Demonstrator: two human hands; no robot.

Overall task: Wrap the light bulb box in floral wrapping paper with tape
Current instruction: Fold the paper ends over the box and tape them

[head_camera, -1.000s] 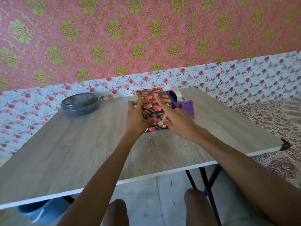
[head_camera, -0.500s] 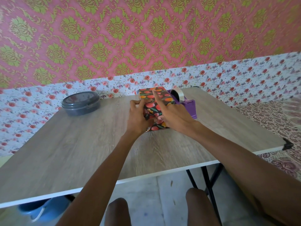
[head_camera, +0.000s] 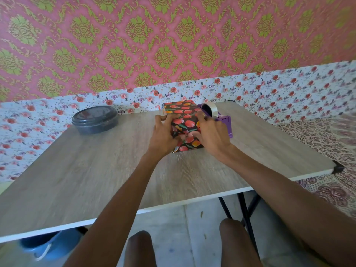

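Note:
The box wrapped in dark floral paper with red and orange tulips [head_camera: 184,120] stands on the wooden table [head_camera: 96,170], near its far edge. My left hand [head_camera: 163,134] grips the box's left side, fingers curled over its upper edge. My right hand [head_camera: 211,132] grips the right side, thumb across the near face. A loose paper corner sticks out at the box's bottom left. A purple tape dispenser [head_camera: 223,120] with a roll of clear tape [head_camera: 209,108] stands right behind my right hand, partly hidden by it.
A dark round lidded container [head_camera: 95,119] sits at the table's far left. The table's black right corner cap [head_camera: 337,167] is near a patterned cloth. My knees and black table legs [head_camera: 248,212] show below the front edge.
My right index finger was pointing up across the box's front face; now the right hand has slid to the right side and grips it. The left hand has stayed on the left side.

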